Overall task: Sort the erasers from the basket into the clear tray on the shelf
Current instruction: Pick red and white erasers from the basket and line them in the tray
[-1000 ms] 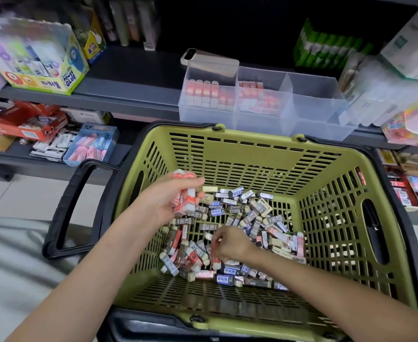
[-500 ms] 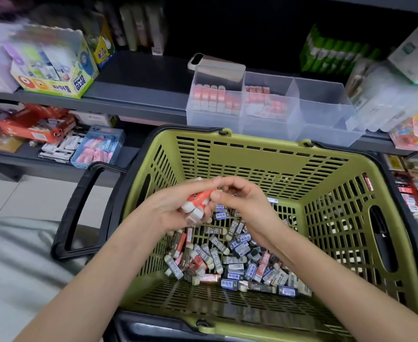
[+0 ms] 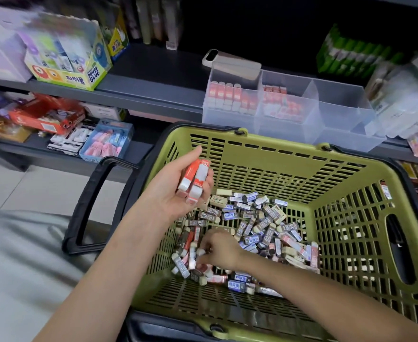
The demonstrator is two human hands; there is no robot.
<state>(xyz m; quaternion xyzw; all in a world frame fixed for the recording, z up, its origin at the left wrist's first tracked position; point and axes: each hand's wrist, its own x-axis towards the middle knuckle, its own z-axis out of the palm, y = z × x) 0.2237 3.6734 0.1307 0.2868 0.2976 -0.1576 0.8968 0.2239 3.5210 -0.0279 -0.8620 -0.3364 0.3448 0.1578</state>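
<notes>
A green plastic basket (image 3: 351, 218) holds a heap of erasers (image 3: 259, 223) in red, blue and dark sleeves. My left hand (image 3: 175, 191) hovers above the basket's left side, palm up, shut on a few red-and-white erasers (image 3: 194, 180). My right hand (image 3: 219, 250) is down in the heap at the left, fingers curled around erasers there; what it grips is hidden. On the shelf behind stands the clear tray (image 3: 338, 124) with three compartments: red erasers fill the left and middle ones, the right one looks bare.
The basket's black handle (image 3: 92, 201) hangs at its left. A phone (image 3: 230, 61) lies on the shelf behind the tray. A glue box (image 3: 74, 62) sits at the left, packaged goods (image 3: 400, 99) at the right, and a lower shelf (image 3: 62, 134) carries more stationery.
My right hand left the erasers it passed to my left hand and dropped back into the heap. My left hand turned palm up with its stack.
</notes>
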